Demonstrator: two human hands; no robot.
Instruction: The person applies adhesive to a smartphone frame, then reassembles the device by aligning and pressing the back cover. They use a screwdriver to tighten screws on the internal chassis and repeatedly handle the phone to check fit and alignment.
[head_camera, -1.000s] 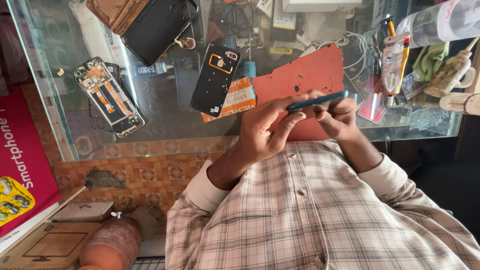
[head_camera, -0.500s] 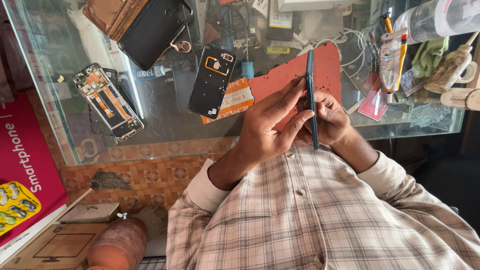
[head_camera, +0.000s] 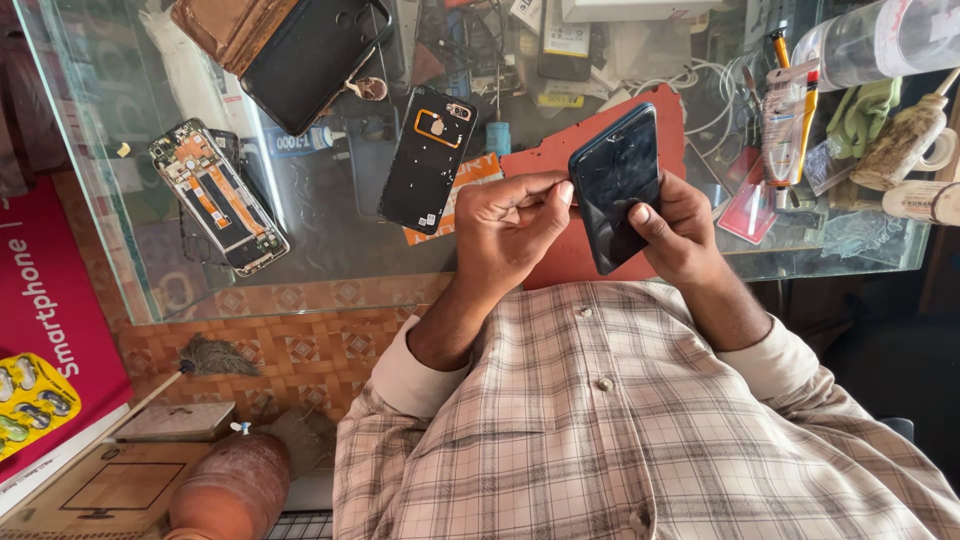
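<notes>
I hold a dark glossy phone over a red work mat on a glass counter. My right hand grips the phone from the right side, with the thumb on its flat face. My left hand has thumb and forefinger pinched against the phone's left edge. I cannot tell whether something small is held in that pinch. The phone is tilted, its shiny face towards me.
On the glass lie an opened phone with bare circuit board, a black back cover with an orange ring, a black case and a brown wallet. A plastic bottle and tools crowd the right. A red box stands at the left.
The phone has turned in my hands from edge-on to showing its flat glossy face. My left fingers moved to its left edge.
</notes>
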